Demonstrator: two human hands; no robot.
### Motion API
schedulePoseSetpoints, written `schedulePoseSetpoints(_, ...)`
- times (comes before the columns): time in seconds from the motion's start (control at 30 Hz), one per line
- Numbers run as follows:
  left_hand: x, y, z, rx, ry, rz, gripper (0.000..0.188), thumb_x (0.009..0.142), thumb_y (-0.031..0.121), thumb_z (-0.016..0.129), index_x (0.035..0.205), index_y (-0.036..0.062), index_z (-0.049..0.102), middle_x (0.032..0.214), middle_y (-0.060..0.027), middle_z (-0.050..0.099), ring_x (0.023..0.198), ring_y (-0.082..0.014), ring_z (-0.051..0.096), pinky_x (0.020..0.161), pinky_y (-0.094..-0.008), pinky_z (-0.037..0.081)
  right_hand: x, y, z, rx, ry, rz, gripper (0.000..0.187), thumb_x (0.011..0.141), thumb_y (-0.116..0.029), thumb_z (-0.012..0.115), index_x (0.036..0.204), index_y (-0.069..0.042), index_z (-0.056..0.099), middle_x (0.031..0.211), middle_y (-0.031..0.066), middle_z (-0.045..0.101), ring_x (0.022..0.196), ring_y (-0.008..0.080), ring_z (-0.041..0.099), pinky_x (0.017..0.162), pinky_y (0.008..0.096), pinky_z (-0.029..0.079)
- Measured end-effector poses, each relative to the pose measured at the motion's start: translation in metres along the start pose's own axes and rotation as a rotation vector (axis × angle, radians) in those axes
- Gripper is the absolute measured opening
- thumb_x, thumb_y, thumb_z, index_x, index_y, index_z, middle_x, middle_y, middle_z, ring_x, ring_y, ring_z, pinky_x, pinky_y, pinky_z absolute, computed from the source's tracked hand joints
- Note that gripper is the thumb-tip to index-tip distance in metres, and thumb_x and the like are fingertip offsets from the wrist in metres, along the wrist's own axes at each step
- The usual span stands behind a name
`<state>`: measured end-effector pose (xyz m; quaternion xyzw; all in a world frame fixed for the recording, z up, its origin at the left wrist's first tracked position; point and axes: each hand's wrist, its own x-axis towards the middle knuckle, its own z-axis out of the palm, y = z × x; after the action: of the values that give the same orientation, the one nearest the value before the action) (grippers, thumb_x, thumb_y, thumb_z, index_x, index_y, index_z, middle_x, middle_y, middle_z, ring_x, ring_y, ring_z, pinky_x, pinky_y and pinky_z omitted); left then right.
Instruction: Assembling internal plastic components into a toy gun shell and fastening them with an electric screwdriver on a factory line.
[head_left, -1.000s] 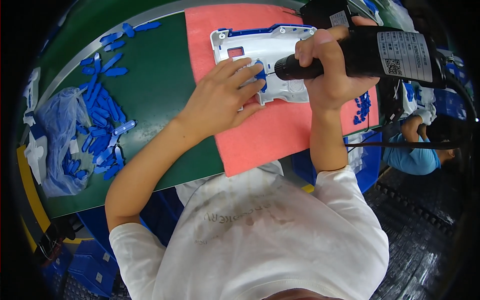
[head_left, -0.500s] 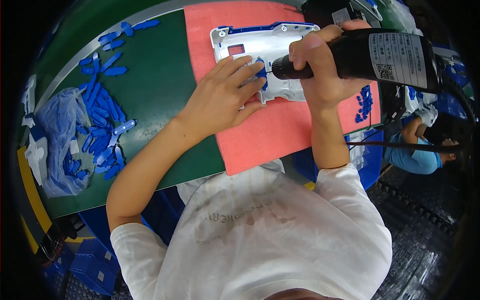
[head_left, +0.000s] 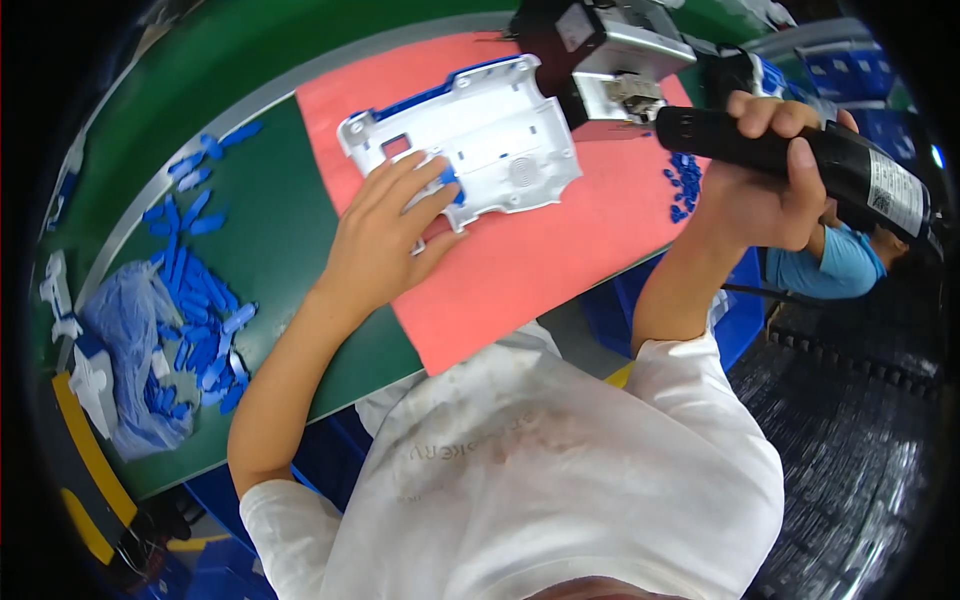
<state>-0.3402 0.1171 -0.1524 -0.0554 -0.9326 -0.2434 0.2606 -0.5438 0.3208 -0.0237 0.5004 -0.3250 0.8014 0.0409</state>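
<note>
A white plastic shell (head_left: pixel 500 140) with a blue strip along its far edge lies on the pink mat. Inside it sits a small elongated blue plastic part (head_left: pixel 452 186), partly covered by my fingers. My left hand (head_left: pixel 385 215) rests on the shell's left half with fingers apart, fingertips touching the blue part and thumb by the shell's near edge. My right hand (head_left: pixel 765 190) is closed around a black electric screwdriver (head_left: pixel 730 138), raised to the right of the shell. Its tip points left, close to a metal screw feeder (head_left: pixel 635 95).
Small blue pieces (head_left: pixel 684 185) lie on the mat's right side. A heap of elongated blue parts (head_left: pixel 200 300) and a clear plastic bag (head_left: pixel 130 340) occupy the left of the green table (head_left: pixel 280 240). At the far right is another person in a blue shirt (head_left: pixel 835 265).
My right hand has lifted the screwdriver off the blue part and carried it right, to the screw feeder. My left hand stays on the shell. The view has shifted, showing more of the feeder.
</note>
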Motion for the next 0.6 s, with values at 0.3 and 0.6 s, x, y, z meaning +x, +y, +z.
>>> schedulePoseSetpoints(0.3,0.005,0.007,-0.002,0.024,-0.045,-0.077,0.041,0.068,0.017,0.080,0.106,0.0043,0.068,0.126,-0.0131,0.058,0.121,-0.0332,0.052,0.102,-0.0446,0.042,-0.029,0.019,-0.070,-0.295,0.045,0.343,0.033,0.086,-0.007,0.063,0.111,-0.001,0.041,0.071,0.0098,0.056,0.057,0.0172,0.057,0.056,0.0336,0.050)
schedulePoseSetpoints(0.6,0.007,0.009,-0.001,0.014,-0.063,-0.075,0.043,0.068,0.016,0.080,0.107,0.0041,0.067,0.126,-0.0139,0.058,0.121,-0.0338,0.052,0.102,-0.0463,0.041,-0.031,0.020,-0.059,-0.380,-0.192,0.226,0.068,0.087,-0.007,0.058,0.144,-0.001,0.022,0.072,0.0152,0.058,0.050,0.0210,0.057,0.050,0.0317,0.050)
